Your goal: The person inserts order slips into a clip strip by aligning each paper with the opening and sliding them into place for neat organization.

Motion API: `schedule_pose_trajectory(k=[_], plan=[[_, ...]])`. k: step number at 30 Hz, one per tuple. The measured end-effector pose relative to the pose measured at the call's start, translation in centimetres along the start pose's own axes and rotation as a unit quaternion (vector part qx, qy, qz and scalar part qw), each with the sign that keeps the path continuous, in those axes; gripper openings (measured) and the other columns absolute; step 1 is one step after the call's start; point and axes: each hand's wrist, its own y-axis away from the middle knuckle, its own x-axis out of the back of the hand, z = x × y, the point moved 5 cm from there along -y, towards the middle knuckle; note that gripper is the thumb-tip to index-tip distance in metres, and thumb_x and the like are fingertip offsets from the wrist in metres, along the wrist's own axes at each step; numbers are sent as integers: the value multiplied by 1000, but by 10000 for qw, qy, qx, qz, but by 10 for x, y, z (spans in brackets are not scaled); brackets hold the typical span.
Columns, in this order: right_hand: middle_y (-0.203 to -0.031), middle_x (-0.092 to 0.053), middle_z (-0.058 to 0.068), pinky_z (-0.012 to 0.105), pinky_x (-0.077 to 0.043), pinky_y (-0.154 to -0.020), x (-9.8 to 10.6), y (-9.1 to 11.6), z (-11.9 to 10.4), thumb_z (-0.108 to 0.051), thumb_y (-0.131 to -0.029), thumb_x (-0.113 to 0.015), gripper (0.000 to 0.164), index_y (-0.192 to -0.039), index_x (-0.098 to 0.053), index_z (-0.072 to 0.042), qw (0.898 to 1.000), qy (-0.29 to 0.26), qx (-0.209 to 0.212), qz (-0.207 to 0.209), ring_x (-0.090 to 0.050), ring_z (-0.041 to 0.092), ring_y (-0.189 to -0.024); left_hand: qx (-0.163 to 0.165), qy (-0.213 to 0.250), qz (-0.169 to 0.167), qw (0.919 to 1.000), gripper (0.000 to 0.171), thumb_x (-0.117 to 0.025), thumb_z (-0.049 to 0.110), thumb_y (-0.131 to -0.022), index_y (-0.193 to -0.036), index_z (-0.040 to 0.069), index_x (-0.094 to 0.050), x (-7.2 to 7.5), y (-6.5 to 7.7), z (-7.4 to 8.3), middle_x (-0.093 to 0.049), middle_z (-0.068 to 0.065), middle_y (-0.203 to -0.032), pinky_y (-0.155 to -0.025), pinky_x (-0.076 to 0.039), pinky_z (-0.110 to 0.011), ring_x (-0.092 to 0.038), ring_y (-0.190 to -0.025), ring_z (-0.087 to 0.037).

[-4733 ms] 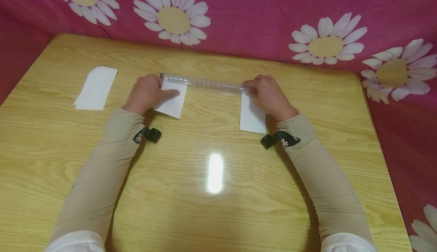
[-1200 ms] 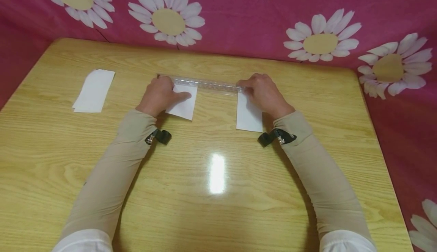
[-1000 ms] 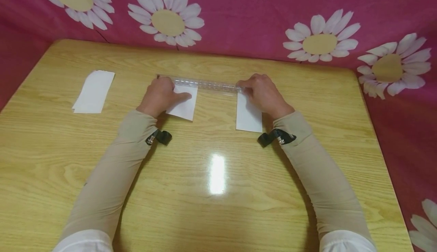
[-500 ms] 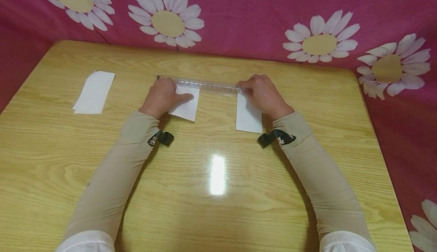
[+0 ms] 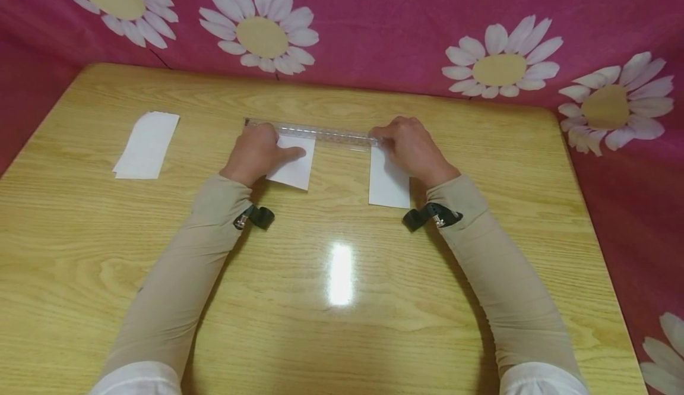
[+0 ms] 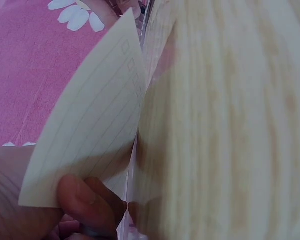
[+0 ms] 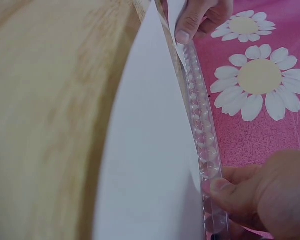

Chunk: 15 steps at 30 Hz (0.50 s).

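Observation:
A clear plastic binding strip with a row of round bumps runs between my two hands in the head view. My left hand grips it near its dark-tipped left end, the thumb stretched over a small white paper sheet. Faint ruled lines and little boxes mark that lined sheet in the left wrist view. At the strip's other end, my right hand pinches it between thumb and fingers. A second sheet hangs from the strip there, its upper part hidden by the hand.
A loose stack of white sheets lies on the wooden table at the left. Behind the table hangs a pink cloth printed with daisies. Each wrist wears a black strap camera mount.
My left hand has slid rightward along the strip, and the sheet under its thumb has moved right with it, closer to the other sheet. The right hand has stayed at its end.

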Motion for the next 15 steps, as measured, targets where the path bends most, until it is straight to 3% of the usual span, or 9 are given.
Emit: schedule_pose_trajectory(k=[15], plan=[[-104,-76,23,52,-49,-103,1,0,-1,1,-98,-60,30,-123,-75,-5,10000,0,16,68,-69,39,-103,75,-11,-74,9999,55,-76,43,-92,-66,11,-40,-3,-3,2,-30,3,-59,-55,-31,-29,-33,-58,-14]])
